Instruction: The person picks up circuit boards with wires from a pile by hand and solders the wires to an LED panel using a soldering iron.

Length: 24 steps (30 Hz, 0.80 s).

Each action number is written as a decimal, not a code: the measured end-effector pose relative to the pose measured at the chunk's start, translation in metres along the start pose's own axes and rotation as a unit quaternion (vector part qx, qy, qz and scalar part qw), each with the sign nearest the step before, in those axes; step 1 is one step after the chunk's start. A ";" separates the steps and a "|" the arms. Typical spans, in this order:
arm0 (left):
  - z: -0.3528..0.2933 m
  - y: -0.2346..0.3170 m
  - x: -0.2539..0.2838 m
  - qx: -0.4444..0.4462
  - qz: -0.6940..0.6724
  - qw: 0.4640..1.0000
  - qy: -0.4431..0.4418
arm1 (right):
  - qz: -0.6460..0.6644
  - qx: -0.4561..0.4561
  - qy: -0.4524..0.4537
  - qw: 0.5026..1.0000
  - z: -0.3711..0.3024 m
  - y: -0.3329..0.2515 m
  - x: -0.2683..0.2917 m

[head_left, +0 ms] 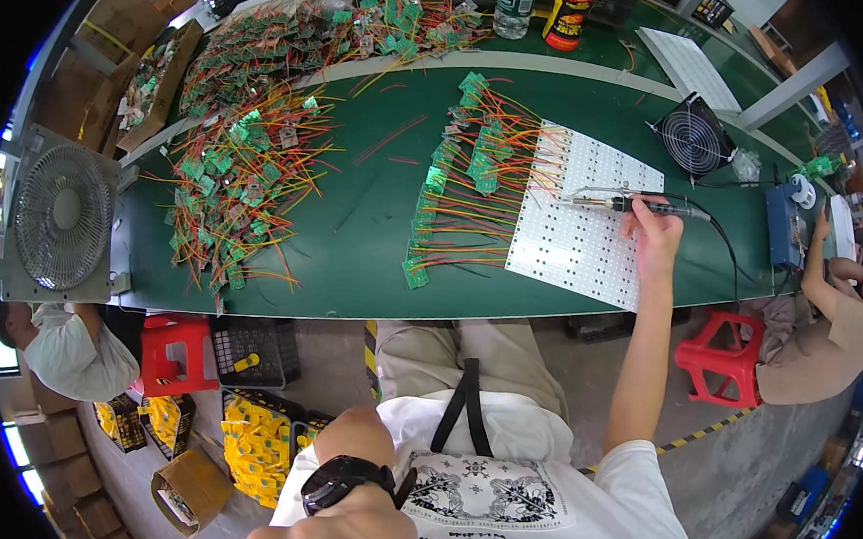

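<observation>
My right hand (656,240) is closed around a black-handled soldering iron (677,210), with its metal tip pointing left over a white panel (588,254) dotted with small dark marks. Along the panel's left edge lie the ends of red, yellow and black wires (483,220). These wires run from several small green circuit boards (436,179) on the green bench. At the bottom of the view, my left hand (339,536) is raised close in front of my chest, below a black wristwatch (346,484). Its fingers are cut off by the lower edge.
A heap of wired boards (236,186) covers the bench's left, with a bigger pile (267,56) behind. A black fan (693,137) and blue box (783,226) stand right; a grey fan (64,206) far left. Co-workers (86,349) sit beside red stools (720,358).
</observation>
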<state>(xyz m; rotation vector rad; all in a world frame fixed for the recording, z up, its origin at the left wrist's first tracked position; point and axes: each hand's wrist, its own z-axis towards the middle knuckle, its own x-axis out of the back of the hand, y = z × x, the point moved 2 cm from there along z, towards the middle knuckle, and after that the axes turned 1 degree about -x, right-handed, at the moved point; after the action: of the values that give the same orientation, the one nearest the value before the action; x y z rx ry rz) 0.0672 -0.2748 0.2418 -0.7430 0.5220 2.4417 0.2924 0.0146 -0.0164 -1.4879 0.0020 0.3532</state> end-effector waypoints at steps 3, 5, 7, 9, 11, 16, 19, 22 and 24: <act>0.000 0.011 0.008 0.010 0.025 0.999 -0.023 | -0.008 -0.004 -0.005 1.000 0.000 -0.003 -0.011; -0.021 0.010 0.028 0.024 0.054 0.998 -0.035 | 0.007 -0.004 -0.014 1.000 -0.002 -0.004 -0.011; -0.079 -0.006 0.100 -0.079 0.140 0.987 0.015 | -0.021 -0.001 0.010 1.000 -0.003 -0.006 0.000; -0.080 0.008 0.101 0.000 0.570 0.812 0.129 | 0.018 0.006 -0.004 1.000 -0.002 -0.004 -0.003; -0.064 0.013 0.149 0.092 0.834 0.540 0.061 | 0.001 -0.011 0.011 1.000 -0.005 -0.002 -0.004; -0.046 0.053 0.281 0.096 0.967 0.225 0.067 | 0.004 -0.010 -0.007 1.000 -0.004 -0.003 -0.004; -0.037 0.058 0.309 0.075 0.987 0.140 0.031 | 0.010 -0.006 -0.016 1.000 -0.002 -0.004 -0.007; -0.034 0.057 0.320 0.067 0.991 0.118 0.009 | 0.013 -0.006 -0.003 1.000 -0.002 -0.004 -0.007; -0.034 0.055 0.325 0.053 0.982 0.183 -0.002 | 0.012 -0.005 0.000 1.000 -0.001 -0.006 -0.008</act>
<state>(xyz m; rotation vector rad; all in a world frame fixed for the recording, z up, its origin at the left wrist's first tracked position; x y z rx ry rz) -0.1812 -0.2135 0.0318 -0.3303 -0.7501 -0.8837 0.2863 0.0112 -0.0091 -1.4994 0.0185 0.3732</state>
